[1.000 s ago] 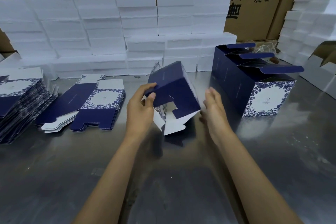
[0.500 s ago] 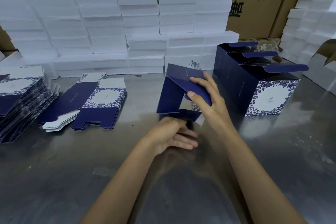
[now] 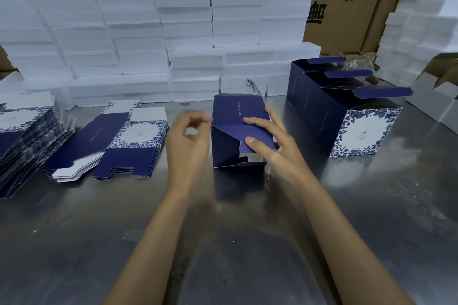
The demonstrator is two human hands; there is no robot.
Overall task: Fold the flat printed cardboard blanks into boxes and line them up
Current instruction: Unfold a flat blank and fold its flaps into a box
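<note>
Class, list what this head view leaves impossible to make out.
1. Fine white print on the half-folded box: too small.
2. Left hand fingertips: blurred, so contact with the box is unclear.
3. Flat stack: cut off by the left edge.
4. Rear finished boxes: hidden by the front one.

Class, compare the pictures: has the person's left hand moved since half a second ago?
Yes. The left hand has moved up off the table and left, toward the flat blue cardboard blanks.
</note>
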